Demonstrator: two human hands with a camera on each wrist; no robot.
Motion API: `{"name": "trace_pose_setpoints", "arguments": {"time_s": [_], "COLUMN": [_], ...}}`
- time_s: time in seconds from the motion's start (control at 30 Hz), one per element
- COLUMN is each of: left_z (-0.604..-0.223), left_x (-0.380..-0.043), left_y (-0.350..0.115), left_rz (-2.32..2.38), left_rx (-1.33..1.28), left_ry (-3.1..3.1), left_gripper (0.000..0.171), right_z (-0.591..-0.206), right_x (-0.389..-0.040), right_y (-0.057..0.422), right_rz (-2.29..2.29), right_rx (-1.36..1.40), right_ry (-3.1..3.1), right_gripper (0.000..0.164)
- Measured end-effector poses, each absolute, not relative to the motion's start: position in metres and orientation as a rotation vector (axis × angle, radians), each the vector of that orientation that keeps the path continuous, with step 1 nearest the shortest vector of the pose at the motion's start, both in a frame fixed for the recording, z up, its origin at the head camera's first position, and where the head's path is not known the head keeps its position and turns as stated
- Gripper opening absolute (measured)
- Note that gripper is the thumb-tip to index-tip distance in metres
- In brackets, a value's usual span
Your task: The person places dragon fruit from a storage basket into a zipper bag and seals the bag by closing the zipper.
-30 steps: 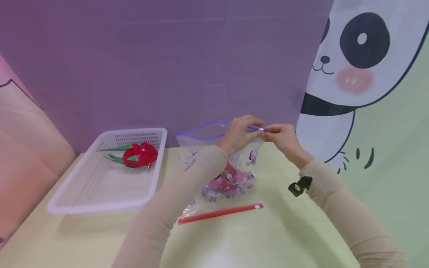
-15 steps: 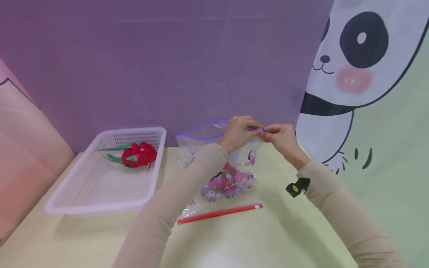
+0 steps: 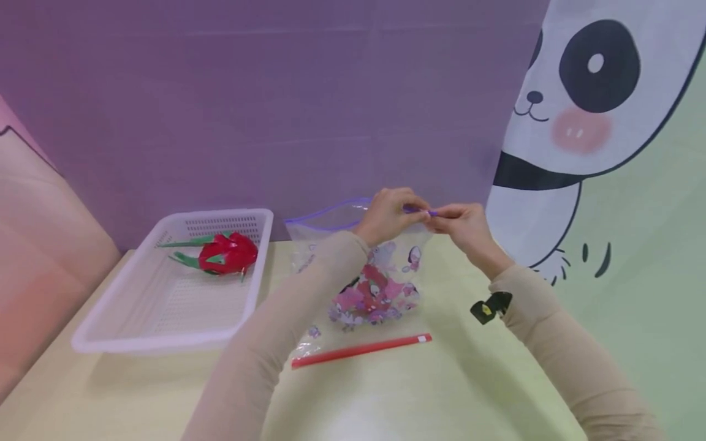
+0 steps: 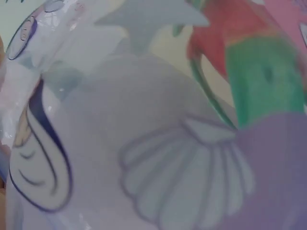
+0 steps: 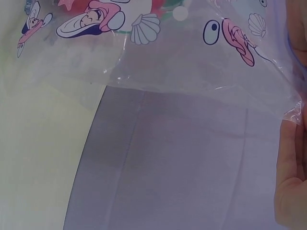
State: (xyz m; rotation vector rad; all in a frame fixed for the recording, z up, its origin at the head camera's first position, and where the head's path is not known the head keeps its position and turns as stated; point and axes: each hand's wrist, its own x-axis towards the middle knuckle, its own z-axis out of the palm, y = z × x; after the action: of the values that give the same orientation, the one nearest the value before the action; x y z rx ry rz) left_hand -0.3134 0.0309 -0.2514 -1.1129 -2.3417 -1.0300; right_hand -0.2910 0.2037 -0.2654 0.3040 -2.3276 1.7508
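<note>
A clear plastic zip bag [image 3: 410, 260] printed with cartoon shells and figures stands upright on the table, its purple-edged mouth gaping at the left. Inside, a red thing [image 3: 372, 288] shows through the film, with green parts visible up close in the left wrist view. My left hand [image 3: 388, 214] pinches the purple zip close to its right end. At that same end, the thumb and fingers of my right hand [image 3: 463, 226] grip the zip's tip. The bag's corner runs up to the right hand's fingers [image 5: 288, 163] in the right wrist view.
To the left stands a white perforated basket [image 3: 165, 340] holding a red dragon fruit [image 3: 231, 254] with long green leaves. A red strip [image 3: 361, 350] with a white tab lies before the bag. Behind the table hangs a purple cloth [image 3: 276, 110].
A small white piece at the zip's right end, seen a second ago, is now covered by the fingers. Both hands have shifted very slightly left, and the view has moved a little too.
</note>
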Motion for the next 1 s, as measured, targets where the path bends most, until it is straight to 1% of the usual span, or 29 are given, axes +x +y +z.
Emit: {"name": "trace_pose_setpoints", "arguments": {"time_s": [0.13,0.2,0.3,0.43,0.47,0.6,0.7,0.77,0.87,0.9,1.0], "left_z": [-0.256,-0.257,-0.257,-0.257,-0.257,-0.257,-0.257,-0.256,-0.257,-0.257,-0.257], "left_x": [-0.318,-0.319,-0.319,-0.317,-0.317,-0.315,-0.315,-0.316,-0.318,-0.318,-0.319], "left_y": [0.026,0.023,0.020,0.019,0.019,0.020,0.021,0.021,0.020,0.020,0.017], "left_rz": [-1.037,-1.040,-1.071,-1.159,-1.184,-1.245,-1.260,-1.270,-1.273,-1.272,-1.253], "left_rx": [-1.129,-1.135,-1.147,-1.116,-1.101,-1.055,-1.048,-1.047,-1.040,-1.038,-1.028], "left_ry": [-2.357,-2.352,-2.341,-2.360,-2.372,-2.398,-2.385,-2.374,-2.377,-2.380,-2.387], "left_gripper": [0.018,0.017,0.016,0.016,0.016,0.015,0.014,0.014,0.014,0.014,0.014], "right_z": [-0.266,-0.266,-0.265,-0.265,-0.265,-0.267,-0.267,-0.267,-0.267,-0.267,-0.267], "right_x": [-0.289,-0.289,-0.290,-0.291,-0.291,-0.290,-0.291,-0.291,-0.291,-0.291,-0.291], "right_y": [0.206,0.207,0.206,0.205,0.205,0.205,0.205,0.206,0.206,0.207,0.207], "right_rz": [1.731,1.721,1.719,1.730,1.741,1.780,1.792,1.790,1.766,1.757,1.736], "right_rx": [0.293,0.290,0.295,0.307,0.310,0.320,0.338,0.351,0.351,0.349,0.344], "right_ry": [-2.355,-2.370,-2.373,-2.364,-2.360,-2.347,-2.332,-2.325,-2.333,-2.338,-2.352], "right_gripper": [0.021,0.022,0.018,0.006,0.007,0.022,0.026,0.023,0.009,0.008,0.012]}}
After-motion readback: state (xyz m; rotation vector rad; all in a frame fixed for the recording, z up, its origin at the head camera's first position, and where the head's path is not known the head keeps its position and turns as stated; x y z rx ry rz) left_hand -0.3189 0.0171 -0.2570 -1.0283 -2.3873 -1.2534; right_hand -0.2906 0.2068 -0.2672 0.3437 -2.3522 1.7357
